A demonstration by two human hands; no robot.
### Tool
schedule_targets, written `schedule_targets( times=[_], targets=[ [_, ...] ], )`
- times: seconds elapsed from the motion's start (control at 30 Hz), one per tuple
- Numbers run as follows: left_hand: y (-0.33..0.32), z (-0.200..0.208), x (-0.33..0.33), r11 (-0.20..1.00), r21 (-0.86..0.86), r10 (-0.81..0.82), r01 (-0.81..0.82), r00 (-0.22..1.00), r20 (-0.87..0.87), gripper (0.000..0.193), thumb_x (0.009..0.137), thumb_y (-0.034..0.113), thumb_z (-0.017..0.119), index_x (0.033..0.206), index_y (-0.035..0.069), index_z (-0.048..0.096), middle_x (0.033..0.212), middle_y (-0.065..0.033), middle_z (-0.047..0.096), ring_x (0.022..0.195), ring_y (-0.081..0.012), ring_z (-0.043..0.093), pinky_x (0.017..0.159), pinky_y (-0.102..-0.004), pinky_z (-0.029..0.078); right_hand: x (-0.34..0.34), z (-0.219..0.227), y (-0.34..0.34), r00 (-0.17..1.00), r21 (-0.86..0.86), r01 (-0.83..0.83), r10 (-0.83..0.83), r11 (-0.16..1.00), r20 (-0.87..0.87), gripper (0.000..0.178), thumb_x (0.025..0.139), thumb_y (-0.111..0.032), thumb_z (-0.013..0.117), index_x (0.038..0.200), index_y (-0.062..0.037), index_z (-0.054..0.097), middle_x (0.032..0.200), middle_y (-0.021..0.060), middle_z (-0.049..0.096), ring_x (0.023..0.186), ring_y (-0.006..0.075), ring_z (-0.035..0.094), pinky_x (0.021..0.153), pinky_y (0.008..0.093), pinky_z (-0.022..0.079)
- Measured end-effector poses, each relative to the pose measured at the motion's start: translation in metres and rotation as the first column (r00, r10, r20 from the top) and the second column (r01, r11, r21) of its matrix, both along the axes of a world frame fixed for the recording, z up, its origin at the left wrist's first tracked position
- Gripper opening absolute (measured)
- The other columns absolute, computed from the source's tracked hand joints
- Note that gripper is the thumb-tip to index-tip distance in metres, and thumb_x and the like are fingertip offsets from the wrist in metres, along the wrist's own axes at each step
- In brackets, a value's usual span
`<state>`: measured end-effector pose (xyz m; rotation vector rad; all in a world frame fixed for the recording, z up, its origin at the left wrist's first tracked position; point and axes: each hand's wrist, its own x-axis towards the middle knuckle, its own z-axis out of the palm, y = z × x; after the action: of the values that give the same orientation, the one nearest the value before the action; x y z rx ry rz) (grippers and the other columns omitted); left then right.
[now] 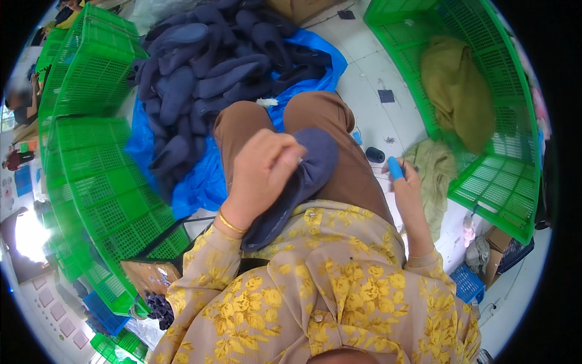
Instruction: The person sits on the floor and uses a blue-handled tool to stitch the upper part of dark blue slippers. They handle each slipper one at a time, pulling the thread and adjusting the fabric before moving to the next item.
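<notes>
My left hand (262, 173) is closed, its fingertips gripping the edge of a dark navy slipper (320, 155) that rests across my lap. The sole end faces away from me, and part of the slipper lies under my hand and wrist. Out to the right, my right hand (408, 189) is held with fingers bent together and a blue cover on one finger. Whatever those fingers pinch is too small to name. Beyond my knees, a heap of similar navy slippers (209, 76) lies on a blue plastic sheet (203, 191).
Green mesh crates (115, 182) stand along my left. On the right, a large green crate (497, 182) has olive cloth (458, 91) inside, with paler green cloth (430, 182) beside it. A dark thread spool (375, 155) sits near my right hand. Blue baskets (467, 284) stand lower right.
</notes>
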<state>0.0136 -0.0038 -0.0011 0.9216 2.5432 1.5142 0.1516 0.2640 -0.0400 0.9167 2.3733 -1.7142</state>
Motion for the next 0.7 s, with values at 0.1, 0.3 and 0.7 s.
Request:
schedule_targets(
  times=[0.1,0.3,0.7],
  targets=[
    [0.011,0.012,0.011,0.991,-0.13,-0.03,0.034,0.999,0.033,0.017,0.08,0.014,0.07,0.09,0.002,0.063,0.081,-0.0104,0.056,0.074,-0.0272,0.057,0.065,-0.0344,0.047,0.019,-0.012,0.016,0.999,0.441,-0.049,0.037,0.896,0.035,0.011,0.093,-0.005,0.045,0.094,-0.0009,0.055,0.081,0.0108,0.061,0.074,0.0196,0.057,0.068,0.0338,0.046],
    [0.002,0.0,0.012,0.99,-0.137,0.045,-0.022,0.985,0.165,0.015,0.082,0.007,0.068,0.095,0.0,0.065,0.077,-0.0046,0.058,0.066,-0.0109,0.054,0.057,-0.0248,0.043,-0.014,0.048,-0.034,0.96,-0.009,-0.28,0.279,0.96,-0.014,0.024,0.085,0.003,0.045,0.105,-0.0036,0.058,0.079,0.009,0.06,0.071,0.0174,0.06,0.067,0.0298,0.048],
    [-0.005,-0.001,0.014,0.977,0.096,0.047,-0.192,0.626,0.778,0.015,0.093,0.012,0.059,0.098,-0.001,0.065,0.081,-0.0005,0.061,0.068,-0.007,0.055,0.065,-0.0206,0.046,-0.051,0.053,-0.095,0.934,-0.143,-0.355,0.356,0.924,-0.017,0.015,0.087,-0.013,0.059,0.089,0.0015,0.061,0.072,0.0191,0.061,0.058,0.028,0.057,0.057,0.0356,0.044]
  ],
)
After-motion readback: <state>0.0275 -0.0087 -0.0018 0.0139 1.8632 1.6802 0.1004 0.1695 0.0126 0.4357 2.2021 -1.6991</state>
